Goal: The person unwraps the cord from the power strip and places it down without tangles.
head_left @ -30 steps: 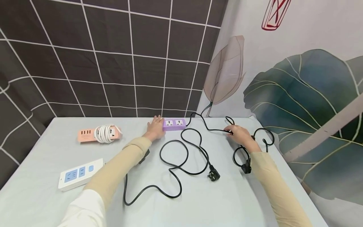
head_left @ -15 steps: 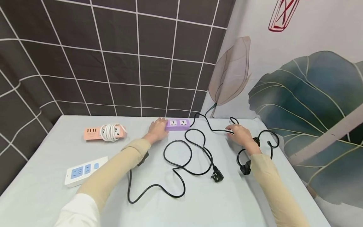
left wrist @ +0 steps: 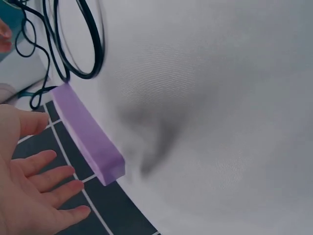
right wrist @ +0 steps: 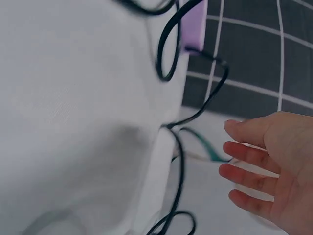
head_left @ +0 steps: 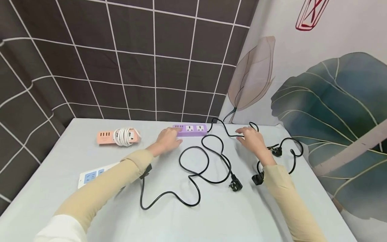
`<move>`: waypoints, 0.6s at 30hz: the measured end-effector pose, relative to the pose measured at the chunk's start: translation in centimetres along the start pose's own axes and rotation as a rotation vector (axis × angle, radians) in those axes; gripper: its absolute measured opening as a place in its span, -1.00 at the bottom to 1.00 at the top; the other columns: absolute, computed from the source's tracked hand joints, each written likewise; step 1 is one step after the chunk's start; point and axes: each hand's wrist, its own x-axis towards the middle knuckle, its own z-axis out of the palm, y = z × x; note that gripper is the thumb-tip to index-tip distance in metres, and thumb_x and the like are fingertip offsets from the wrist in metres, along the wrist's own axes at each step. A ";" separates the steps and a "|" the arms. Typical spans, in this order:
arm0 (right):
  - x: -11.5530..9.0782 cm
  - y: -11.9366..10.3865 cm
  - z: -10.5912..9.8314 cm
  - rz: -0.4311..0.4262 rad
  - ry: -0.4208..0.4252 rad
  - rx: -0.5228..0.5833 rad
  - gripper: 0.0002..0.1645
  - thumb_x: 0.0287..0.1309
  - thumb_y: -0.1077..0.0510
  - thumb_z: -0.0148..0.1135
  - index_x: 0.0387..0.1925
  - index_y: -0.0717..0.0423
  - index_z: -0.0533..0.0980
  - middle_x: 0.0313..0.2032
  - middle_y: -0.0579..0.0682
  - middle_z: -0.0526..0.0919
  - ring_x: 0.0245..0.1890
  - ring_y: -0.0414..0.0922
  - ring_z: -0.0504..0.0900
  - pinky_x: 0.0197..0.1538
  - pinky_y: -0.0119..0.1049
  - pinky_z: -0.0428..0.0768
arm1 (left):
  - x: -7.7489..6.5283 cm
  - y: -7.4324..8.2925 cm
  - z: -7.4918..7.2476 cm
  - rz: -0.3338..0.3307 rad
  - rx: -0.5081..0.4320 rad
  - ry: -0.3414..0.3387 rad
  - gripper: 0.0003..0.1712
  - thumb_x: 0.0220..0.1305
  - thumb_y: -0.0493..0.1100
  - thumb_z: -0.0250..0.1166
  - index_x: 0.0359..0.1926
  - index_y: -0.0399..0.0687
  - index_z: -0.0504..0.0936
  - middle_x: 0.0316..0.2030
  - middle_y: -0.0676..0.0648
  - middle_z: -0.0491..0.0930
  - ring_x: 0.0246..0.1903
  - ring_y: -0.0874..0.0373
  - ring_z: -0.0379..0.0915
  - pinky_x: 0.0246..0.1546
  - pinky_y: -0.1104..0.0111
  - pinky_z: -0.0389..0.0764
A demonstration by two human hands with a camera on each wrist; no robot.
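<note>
The purple power strip (head_left: 193,129) lies at the far edge of the table, its sockets and small USB ports facing up. My left hand (head_left: 167,139) is at its left end with fingers spread; in the left wrist view the hand (left wrist: 39,181) is open beside the strip (left wrist: 90,134). A black cord (head_left: 225,126) runs from the strip's right end toward my right hand (head_left: 252,139). In the right wrist view that hand (right wrist: 264,171) has loosely parted fingers, with nothing between them, and the black cord (right wrist: 182,171) hangs to its left.
A peach power strip (head_left: 105,137) wrapped in white cord (head_left: 122,136) lies at the far left. Nearer is a white strip with blue sockets (head_left: 90,176), partly behind my left sleeve. A looped black cord with a plug (head_left: 235,184) crosses the middle; more black plugs (head_left: 276,151) lie right.
My left hand has drawn back from the purple strip, uncovering its USB ports. My right hand's fingers have parted and come away from the black cord. The head view has turned slightly left.
</note>
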 end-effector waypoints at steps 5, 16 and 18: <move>0.4 -2.2 -1.0 -0.029 0.048 -0.021 -0.67 0.17 0.17 0.29 -0.02 0.17 0.60 0.05 0.21 0.63 -0.04 0.18 0.60 -0.26 -0.03 0.60 | -1.4 -0.1 -1.3 0.027 -0.017 0.011 -0.40 0.20 -0.09 0.28 0.25 -0.19 0.46 0.18 -0.22 0.53 0.19 -0.19 0.42 0.20 0.03 0.41; 1.4 -8.1 -3.4 -0.130 0.094 0.014 -0.66 0.17 0.14 0.29 -0.01 0.11 0.60 -0.04 0.12 0.69 -0.08 0.11 0.62 -0.20 -0.03 0.59 | -5.5 -1.6 -4.3 0.046 -0.064 0.049 -0.41 0.19 -0.14 0.27 0.23 -0.23 0.46 0.22 -0.23 0.48 0.24 -0.19 0.36 0.23 0.00 0.38; 1.6 -9.1 -3.7 -0.159 0.098 0.017 -0.66 0.16 0.14 0.30 -0.01 0.11 0.60 -0.04 0.10 0.69 -0.09 0.08 0.62 -0.19 -0.05 0.60 | -6.3 -2.0 -4.9 0.049 -0.066 0.063 -0.42 0.19 -0.14 0.27 0.23 -0.23 0.46 0.22 -0.23 0.49 0.24 -0.19 0.36 0.23 -0.01 0.38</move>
